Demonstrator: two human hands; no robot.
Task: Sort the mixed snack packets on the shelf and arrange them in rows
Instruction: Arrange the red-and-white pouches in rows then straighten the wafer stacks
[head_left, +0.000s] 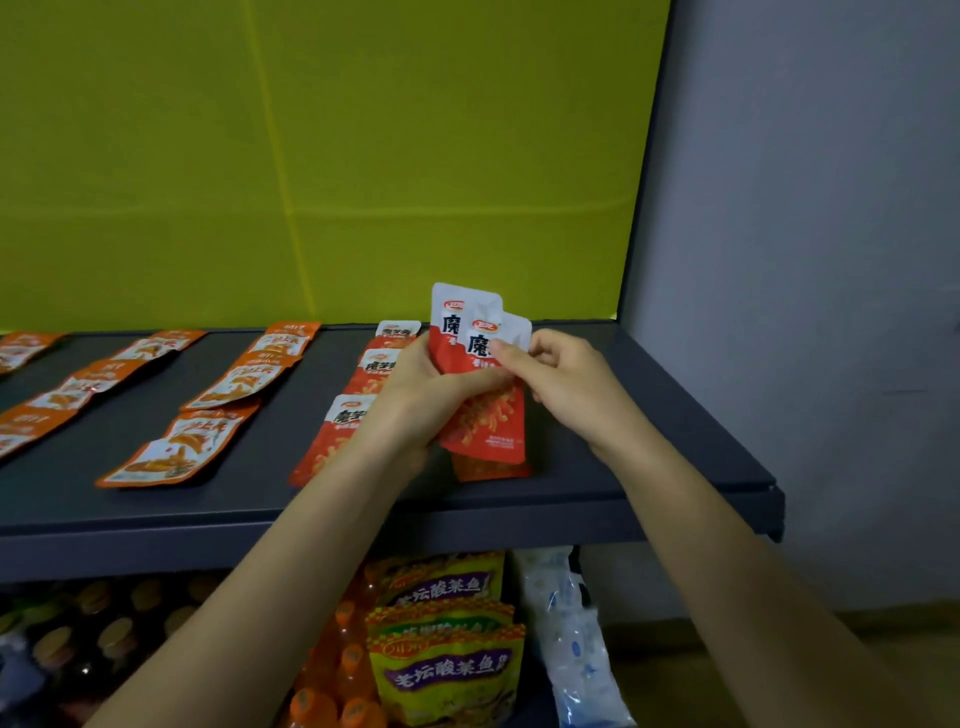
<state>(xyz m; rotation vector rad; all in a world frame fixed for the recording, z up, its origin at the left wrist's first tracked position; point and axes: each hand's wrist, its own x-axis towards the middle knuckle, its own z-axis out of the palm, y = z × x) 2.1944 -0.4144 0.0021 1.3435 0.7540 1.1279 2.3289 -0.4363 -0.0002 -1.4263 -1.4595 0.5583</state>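
Note:
My left hand (415, 400) grips a small fan of red-and-white snack packets (485, 415) upright over the dark shelf (649, 415). My right hand (566, 384) pinches the top edge of the front packet in that fan. Just left of my hands a row of the same red packets (332, 441) runs from front to back on the shelf, partly hidden by my left wrist. Further left lie rows of orange packets (218, 405) (88, 384), flat and overlapping. One more red packet (491, 470) lies on the shelf under the held ones.
A yellow-green panel (332, 156) backs the shelf and a grey wall (805, 260) stands to the right. Below the shelf sit yellow-purple bags (447, 670), orange-capped bottles (332, 691), a white-blue bag (571, 639) and dark jars (78, 639).

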